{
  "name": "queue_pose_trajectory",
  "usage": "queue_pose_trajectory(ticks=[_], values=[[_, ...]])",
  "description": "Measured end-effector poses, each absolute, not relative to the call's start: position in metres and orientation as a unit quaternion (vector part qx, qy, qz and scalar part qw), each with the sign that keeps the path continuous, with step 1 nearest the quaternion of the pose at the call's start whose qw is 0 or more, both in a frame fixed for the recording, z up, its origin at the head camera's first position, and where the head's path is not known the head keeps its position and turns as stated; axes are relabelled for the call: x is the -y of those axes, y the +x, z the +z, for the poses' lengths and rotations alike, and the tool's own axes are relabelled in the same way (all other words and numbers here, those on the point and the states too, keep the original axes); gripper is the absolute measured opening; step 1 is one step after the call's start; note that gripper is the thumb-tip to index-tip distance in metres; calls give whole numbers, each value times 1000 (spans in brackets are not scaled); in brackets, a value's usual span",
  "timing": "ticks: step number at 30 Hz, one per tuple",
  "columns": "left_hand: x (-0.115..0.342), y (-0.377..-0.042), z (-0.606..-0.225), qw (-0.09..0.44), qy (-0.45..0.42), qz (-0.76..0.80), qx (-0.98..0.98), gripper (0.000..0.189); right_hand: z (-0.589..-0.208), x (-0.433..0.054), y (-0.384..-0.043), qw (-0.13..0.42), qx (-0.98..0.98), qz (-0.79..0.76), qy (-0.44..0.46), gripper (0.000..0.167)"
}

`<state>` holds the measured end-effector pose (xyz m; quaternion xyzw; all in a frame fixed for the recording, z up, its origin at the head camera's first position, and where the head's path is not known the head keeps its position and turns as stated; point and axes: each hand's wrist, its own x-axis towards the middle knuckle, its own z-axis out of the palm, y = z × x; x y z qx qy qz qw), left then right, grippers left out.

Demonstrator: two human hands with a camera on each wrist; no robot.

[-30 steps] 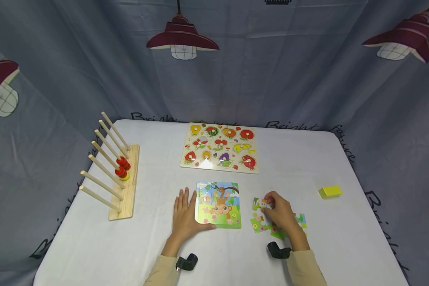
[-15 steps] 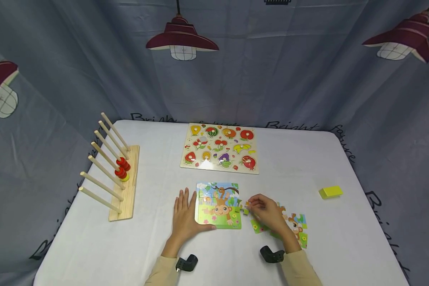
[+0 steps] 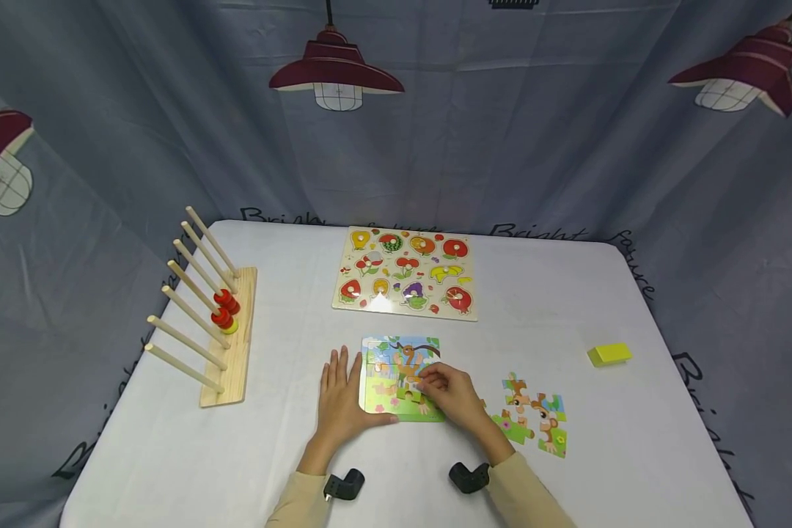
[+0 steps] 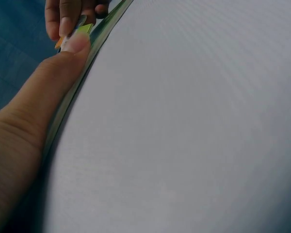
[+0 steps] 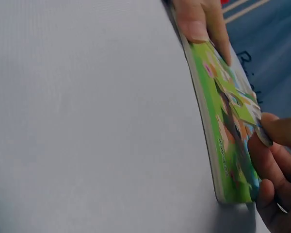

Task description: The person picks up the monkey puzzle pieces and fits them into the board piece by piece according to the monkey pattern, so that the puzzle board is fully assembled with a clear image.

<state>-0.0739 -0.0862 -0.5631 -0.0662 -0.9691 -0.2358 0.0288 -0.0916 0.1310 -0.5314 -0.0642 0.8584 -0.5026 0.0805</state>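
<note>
A square puzzle board [image 3: 386, 411] with a picture of a hanging monkey lies on the white table. My left hand [image 3: 340, 407] rests at its left side, fingers straight and spread, with the thumb along the front edge. Over the board, my right hand [image 3: 454, 396] pinches a small jigsaw piece [image 3: 409, 394] between thumb and fingers. In the right wrist view that jigsaw piece [image 5: 243, 112] shows green and is held close over the printed surface. Right of the board lie several loose jigsaw pieces [image 3: 516, 429], some partly hidden by the right forearm.
A wooden fruit puzzle [image 3: 405, 273] lies behind the board. To the left stands a wooden rack [image 3: 240, 367] of upright pegs with red and yellow rings [image 3: 224, 317]. A yellow block [image 3: 610, 355] sits at the right. Grey curtains hang beyond the table [image 3: 633, 455].
My right hand has picked up the jigsaw piece from the loose pieces and carried it left, over the board. The left hand has stayed in place.
</note>
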Motion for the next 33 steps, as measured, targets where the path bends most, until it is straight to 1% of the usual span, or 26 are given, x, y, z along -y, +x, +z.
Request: queue_pose_trajectory(ticks=[5, 9, 14, 18, 22, 29, 33], values=[[86, -74, -562, 36, -68, -236, 969, 130, -535, -116, -94, 60, -871, -480, -89, 13], [87, -74, -562, 31, -67, -233, 970, 131, -537, -104, -97, 59, -878, -461, -116, 12], [86, -74, -562, 40, -71, -227, 970, 131, -537, -91, -99, 57, -880, -454, -130, 12], [86, -74, -562, 47, -74, -224, 971, 130, -538, -84, -102, 36, -881, -452, -139, 12], [87, -74, -563, 45, -74, -225, 971, 130, -537, -79, -104, 18, -884, -444, -143, 13], [86, -73, -564, 53, -76, -222, 971, 130, -534, -75, -107, 21, -898, -423, -123, 13], [86, -73, -564, 53, -76, -219, 971, 130, -535, -73, -110, 11, -910, -397, -122, 14]])
